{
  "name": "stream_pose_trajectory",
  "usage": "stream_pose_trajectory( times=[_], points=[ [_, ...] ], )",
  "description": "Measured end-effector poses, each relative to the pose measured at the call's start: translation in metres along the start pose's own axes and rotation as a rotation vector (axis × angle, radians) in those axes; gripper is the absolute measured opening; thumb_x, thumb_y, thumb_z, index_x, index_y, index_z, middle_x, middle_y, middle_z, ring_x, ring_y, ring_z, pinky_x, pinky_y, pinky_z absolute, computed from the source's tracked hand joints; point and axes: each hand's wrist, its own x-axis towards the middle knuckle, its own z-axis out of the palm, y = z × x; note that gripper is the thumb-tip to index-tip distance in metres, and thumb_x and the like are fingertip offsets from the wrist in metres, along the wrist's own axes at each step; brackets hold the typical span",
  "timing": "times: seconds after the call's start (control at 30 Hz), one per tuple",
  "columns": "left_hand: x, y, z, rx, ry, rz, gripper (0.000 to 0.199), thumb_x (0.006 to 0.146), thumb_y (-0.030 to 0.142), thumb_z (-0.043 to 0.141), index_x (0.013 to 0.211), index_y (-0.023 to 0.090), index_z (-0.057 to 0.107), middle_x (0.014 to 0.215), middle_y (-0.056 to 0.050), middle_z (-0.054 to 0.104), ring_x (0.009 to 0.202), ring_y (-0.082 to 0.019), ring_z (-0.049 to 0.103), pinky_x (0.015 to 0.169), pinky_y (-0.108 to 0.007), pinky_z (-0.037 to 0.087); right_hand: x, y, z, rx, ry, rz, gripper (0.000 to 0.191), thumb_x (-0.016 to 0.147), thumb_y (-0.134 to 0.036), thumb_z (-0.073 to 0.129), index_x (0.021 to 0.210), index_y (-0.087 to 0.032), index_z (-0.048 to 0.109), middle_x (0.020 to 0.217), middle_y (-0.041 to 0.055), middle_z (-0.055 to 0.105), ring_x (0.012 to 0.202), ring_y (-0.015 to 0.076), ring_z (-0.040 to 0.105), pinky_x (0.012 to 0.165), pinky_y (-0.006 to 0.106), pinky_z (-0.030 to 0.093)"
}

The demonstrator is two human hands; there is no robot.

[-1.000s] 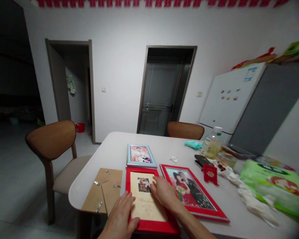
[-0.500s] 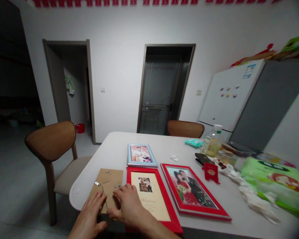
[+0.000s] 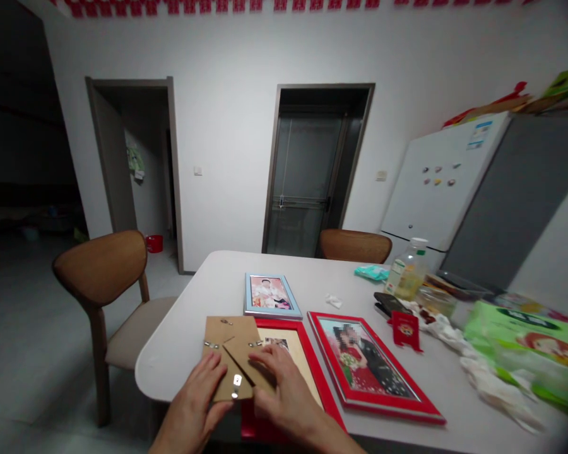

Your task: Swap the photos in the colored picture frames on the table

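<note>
A brown picture-frame backing board (image 3: 220,359) with small metal clips and a slanting stand flap is held between my two hands. My left hand (image 3: 199,394) grips its lower left edge, thumb near the bottom. At its right edge, my right hand (image 3: 284,384) has its fingers closed by the flap. The board partly covers a red photo frame (image 3: 312,362) with a cream sheet and a small picture. To the right lies another red frame (image 3: 372,362) with a couple's photo. Behind the board rests a light-blue photo frame (image 3: 272,295).
On the white table (image 3: 170,353) are a crumpled tissue (image 3: 333,301), a teal packet (image 3: 372,272), a plastic bottle (image 3: 409,271), a dark phone-like object (image 3: 389,304), a red card-like item (image 3: 406,330) and a green tissue pack (image 3: 525,347). A wooden chair (image 3: 101,261) stands left.
The backing board has moved right, from beside the red frame to over its left part, carried by both hands. The stand flap's gap looks wider and a lower clip now shows.
</note>
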Motion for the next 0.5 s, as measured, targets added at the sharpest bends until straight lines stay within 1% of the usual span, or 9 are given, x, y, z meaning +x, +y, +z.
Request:
stream_pose_trajectory(
  times=[0.13,0.2,0.27,0.37,0.5],
  points=[
    [0.011,0.037,0.028,-0.079,-0.161,0.044,0.040,0.071,0.019,0.054,0.111,0.019,0.051,0.122,-0.010,0.047,0.115,-0.022,0.039,0.094,-0.038,0.035,-0.030,0.028,-0.034,-0.085,-0.029,0.112,0.045,0.058,-0.015,0.047,0.102,-0.020,0.055,0.106,0.0081,0.048,0.102,0.0209,0.043,0.091,0.035,0.032],
    [0.016,0.049,0.043,-0.112,-0.233,0.043,0.042,0.070,0.016,0.054,0.112,0.018,0.050,0.124,-0.011,0.045,0.116,-0.023,0.038,0.095,-0.040,0.034,-0.041,0.043,-0.045,-0.140,-0.040,0.154,0.043,0.059,-0.017,0.046,0.100,-0.020,0.056,0.107,0.0085,0.048,0.103,0.0219,0.043,0.092,0.036,0.032],
    [0.019,0.056,0.053,-0.125,-0.297,0.037,0.044,0.068,0.016,0.055,0.112,0.015,0.050,0.124,-0.012,0.044,0.116,-0.023,0.037,0.095,-0.040,0.033,-0.048,0.055,-0.049,-0.179,-0.041,0.187,0.040,0.060,-0.019,0.046,0.099,-0.020,0.057,0.108,0.0092,0.048,0.104,0.0225,0.042,0.093,0.037,0.031],
    [0.024,0.061,0.058,-0.115,-0.347,0.014,0.045,0.068,0.018,0.055,0.113,0.014,0.050,0.125,-0.013,0.043,0.117,-0.024,0.036,0.097,-0.040,0.032,-0.050,0.064,-0.048,-0.226,-0.035,0.212,0.039,0.062,-0.021,0.046,0.099,-0.019,0.058,0.109,0.0100,0.048,0.105,0.0232,0.042,0.093,0.037,0.030],
    [0.030,0.066,0.049,-0.069,-0.406,-0.038,0.041,0.069,0.021,0.054,0.110,0.018,0.052,0.125,-0.011,0.044,0.117,-0.025,0.037,0.098,-0.046,0.027,-0.047,0.067,-0.038,-0.275,-0.029,0.181,0.039,0.061,-0.020,0.047,0.099,-0.018,0.058,0.106,0.0099,0.049,0.103,0.0228,0.043,0.092,0.035,0.031]
  ],
)
